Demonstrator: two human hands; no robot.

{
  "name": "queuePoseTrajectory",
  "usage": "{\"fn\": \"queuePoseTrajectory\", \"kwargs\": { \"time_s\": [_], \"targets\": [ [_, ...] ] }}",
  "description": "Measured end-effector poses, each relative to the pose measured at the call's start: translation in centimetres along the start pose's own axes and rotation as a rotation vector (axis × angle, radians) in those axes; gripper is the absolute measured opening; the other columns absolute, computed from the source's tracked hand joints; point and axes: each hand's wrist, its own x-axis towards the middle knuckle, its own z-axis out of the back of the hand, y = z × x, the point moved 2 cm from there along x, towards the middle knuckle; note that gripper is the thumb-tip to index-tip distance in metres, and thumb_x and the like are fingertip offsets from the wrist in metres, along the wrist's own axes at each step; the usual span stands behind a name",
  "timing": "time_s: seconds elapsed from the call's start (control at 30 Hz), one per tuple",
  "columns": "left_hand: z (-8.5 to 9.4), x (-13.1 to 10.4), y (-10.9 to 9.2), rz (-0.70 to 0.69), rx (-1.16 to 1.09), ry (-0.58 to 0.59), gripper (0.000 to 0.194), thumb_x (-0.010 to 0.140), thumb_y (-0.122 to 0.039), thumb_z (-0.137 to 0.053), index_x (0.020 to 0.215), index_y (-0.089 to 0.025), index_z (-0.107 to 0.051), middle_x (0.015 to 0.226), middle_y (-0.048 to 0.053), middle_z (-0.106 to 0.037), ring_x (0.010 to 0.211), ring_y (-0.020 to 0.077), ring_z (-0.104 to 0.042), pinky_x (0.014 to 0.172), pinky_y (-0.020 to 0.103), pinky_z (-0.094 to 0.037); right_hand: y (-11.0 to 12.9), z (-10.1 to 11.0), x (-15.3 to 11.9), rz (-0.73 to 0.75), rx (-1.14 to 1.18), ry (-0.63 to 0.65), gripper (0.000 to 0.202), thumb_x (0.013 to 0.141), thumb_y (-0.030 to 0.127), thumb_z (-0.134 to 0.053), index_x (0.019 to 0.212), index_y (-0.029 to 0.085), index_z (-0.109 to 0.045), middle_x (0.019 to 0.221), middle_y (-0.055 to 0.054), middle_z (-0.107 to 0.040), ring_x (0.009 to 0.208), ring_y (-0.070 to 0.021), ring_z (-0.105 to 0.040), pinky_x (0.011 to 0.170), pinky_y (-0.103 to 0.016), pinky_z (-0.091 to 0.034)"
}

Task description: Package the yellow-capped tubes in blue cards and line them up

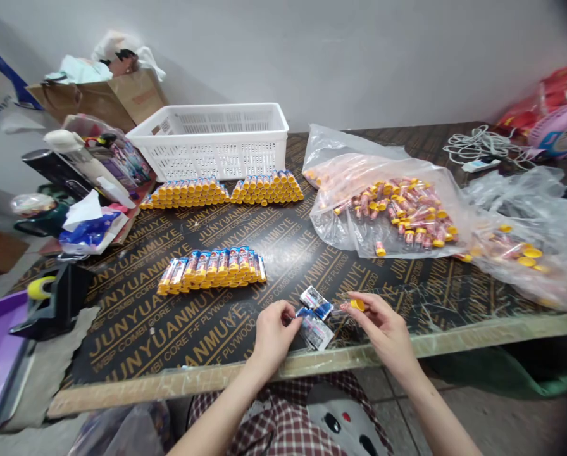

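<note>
My right hand (383,326) pinches a small clear tube with a yellow cap (357,304), its pinkish contents showing at the open left side of the fingers. Close by on the left, my left hand (274,332) has its thumb and fingertips closed at the edge of a blue-and-silver printed wrapper (316,329). Another flat wrapper (316,301) lies just behind that one, partly overlapping. Beyond my left hand, a stack of blue-wrapped tubes (212,269) with yellow caps lies on the dark printed board (169,335).
Two more stacks of wrapped tubes (264,189) lie before a white plastic basket (212,152). At right, a clear bag (331,215) spills unwrapped yellow-capped tubes (407,215), beside a second bag (525,253). A tape dispenser (50,304) stands at left. The table's taped edge (193,378) runs along the front.
</note>
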Motion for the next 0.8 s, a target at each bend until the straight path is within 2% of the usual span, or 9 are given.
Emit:
{"fn": "queuePoseTrajectory", "kwargs": {
  "time_s": [0.13, 0.2, 0.3, 0.47, 0.67, 0.8],
  "targets": [
    [0.5, 0.3, 0.0, 0.272, -0.556, -0.020, 0.020, 0.065, -0.023, -0.068, 0.071, -0.018, -0.050, 0.052, -0.006, -0.054, 0.049, 0.0090, -0.050, 0.052, 0.020, -0.038, 1.3, -0.8, -0.9, 0.010, 0.150, -0.027, 0.025, 0.080, 0.033, -0.064, 0.102, 0.023, -0.063, 0.102, -0.007, -0.064, 0.092, -0.0208, -0.064, 0.081, -0.032, -0.052],
    [0.8, 0.5, 0.0, 0.383, -0.766, -0.028, 0.030, 0.057, -0.022, -0.075, 0.077, -0.016, -0.054, 0.056, -0.004, -0.061, 0.049, 0.0085, -0.053, 0.053, 0.020, -0.041, 2.0, -1.3, -1.5, 0.056, 0.204, -0.044, 0.022, 0.080, 0.029, -0.064, 0.101, 0.023, -0.063, 0.105, -0.006, -0.062, 0.093, -0.0196, -0.064, 0.084, -0.032, -0.052],
    [1.3, 0.8, -0.1, 0.460, -0.945, -0.037, 0.034, 0.050, -0.023, -0.082, 0.075, -0.011, -0.062, 0.067, 0.002, -0.067, 0.055, 0.0081, -0.057, 0.056, 0.019, -0.046, 2.8, -2.4, -2.3, 0.148, 0.195, -0.056, 0.018, 0.082, 0.023, -0.061, 0.099, 0.025, -0.064, 0.105, -0.005, -0.059, 0.092, -0.0173, -0.063, 0.080, -0.029, -0.054],
    [1.7, 0.9, 0.3, 0.537, -1.076, -0.110, 0.034, 0.046, -0.030, -0.086, 0.066, -0.011, -0.067, 0.062, 0.001, -0.067, 0.054, 0.0073, -0.058, 0.055, 0.017, -0.048, 3.3, -3.5, -3.3, 0.288, 0.041, -0.079, 0.026, 0.082, 0.015, -0.061, 0.105, 0.026, -0.064, 0.103, -0.005, -0.060, 0.089, -0.0170, -0.060, 0.071, -0.028, -0.054],
    [2.0, 0.7, 0.6, 0.546, -1.070, -0.190, 0.034, 0.047, -0.036, -0.085, 0.061, -0.011, -0.066, 0.057, 0.000, -0.064, 0.052, 0.0086, -0.060, 0.051, 0.017, -0.046, 3.4, -3.8, -3.6, 0.408, -0.039, -0.138, 0.034, 0.080, 0.009, -0.061, 0.109, 0.026, -0.062, 0.103, -0.006, -0.061, 0.093, -0.0188, -0.059, 0.075, -0.032, -0.052],
    [1.9, 0.6, 0.7, 0.545, -1.055, -0.199, 0.034, 0.048, -0.036, -0.085, 0.062, -0.011, -0.067, 0.058, 0.000, -0.064, 0.053, 0.0091, -0.059, 0.052, 0.018, -0.046, 3.5, -4.2, -3.6, 0.436, -0.049, -0.110, 0.035, 0.080, 0.007, -0.060, 0.110, 0.026, -0.062, 0.103, -0.006, -0.061, 0.095, -0.0193, -0.059, 0.079, -0.033, -0.052]
  ]
}}
